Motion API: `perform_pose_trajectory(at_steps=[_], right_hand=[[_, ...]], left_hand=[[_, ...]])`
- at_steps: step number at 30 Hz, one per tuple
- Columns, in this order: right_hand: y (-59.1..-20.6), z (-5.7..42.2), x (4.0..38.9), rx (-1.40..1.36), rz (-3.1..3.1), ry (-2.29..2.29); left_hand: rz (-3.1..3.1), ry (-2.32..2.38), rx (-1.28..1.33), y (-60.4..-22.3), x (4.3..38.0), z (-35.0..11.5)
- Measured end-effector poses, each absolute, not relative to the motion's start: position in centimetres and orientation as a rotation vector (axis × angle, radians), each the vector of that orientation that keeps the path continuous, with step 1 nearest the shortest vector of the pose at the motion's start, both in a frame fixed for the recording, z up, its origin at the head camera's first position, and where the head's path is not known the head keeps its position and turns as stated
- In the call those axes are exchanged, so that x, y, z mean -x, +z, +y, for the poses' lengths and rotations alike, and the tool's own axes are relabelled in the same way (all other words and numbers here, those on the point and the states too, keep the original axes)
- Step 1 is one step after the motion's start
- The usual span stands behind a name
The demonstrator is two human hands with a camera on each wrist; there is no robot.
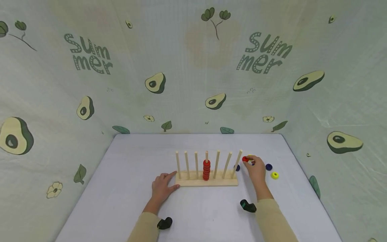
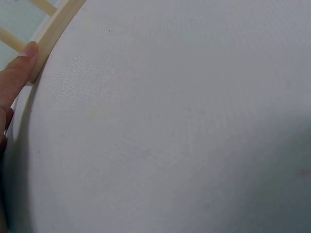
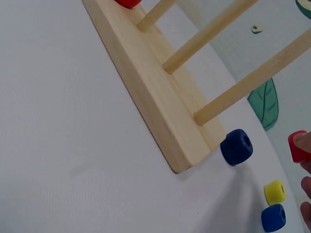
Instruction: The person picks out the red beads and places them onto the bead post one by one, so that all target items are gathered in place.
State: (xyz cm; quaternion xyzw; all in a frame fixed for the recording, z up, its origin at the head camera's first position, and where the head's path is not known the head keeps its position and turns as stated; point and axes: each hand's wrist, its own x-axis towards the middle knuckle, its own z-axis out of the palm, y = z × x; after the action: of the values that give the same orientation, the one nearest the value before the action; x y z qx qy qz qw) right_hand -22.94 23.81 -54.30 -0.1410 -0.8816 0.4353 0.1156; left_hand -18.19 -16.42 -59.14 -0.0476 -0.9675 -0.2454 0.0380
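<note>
A pale wooden peg rack (image 1: 207,182) stands on the table, with a row of upright pegs on its base. Several red beads (image 1: 206,170) are stacked on its middle peg. At the rack's left end rests my left hand (image 1: 161,187), thumb and forefinger stretched out against the base; the thumb (image 2: 30,49) lies on the wood in the left wrist view. My right hand (image 1: 257,170) is beyond the rack's right end and pinches a red bead (image 3: 294,151) between thumb and fingers. Close by the base's right end sits a dark blue bead (image 3: 236,147).
Another dark blue bead (image 1: 268,167) and a yellow bead (image 1: 274,175) lie to the right of my right hand. Further beads are partly hidden behind its fingers. Patterned cloth walls (image 1: 187,111) enclose the back and sides of the white table (image 1: 208,218).
</note>
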Motion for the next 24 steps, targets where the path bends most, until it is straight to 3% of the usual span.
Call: perform_pose_trajectory(at_steps=[24], right_hand=[[-49.7, 22.6, 21.1, 0.326, -2.434, 1.268]], left_hand=[[-2.964, -0.776, 0.148, -59.4, 18.1, -16.4]])
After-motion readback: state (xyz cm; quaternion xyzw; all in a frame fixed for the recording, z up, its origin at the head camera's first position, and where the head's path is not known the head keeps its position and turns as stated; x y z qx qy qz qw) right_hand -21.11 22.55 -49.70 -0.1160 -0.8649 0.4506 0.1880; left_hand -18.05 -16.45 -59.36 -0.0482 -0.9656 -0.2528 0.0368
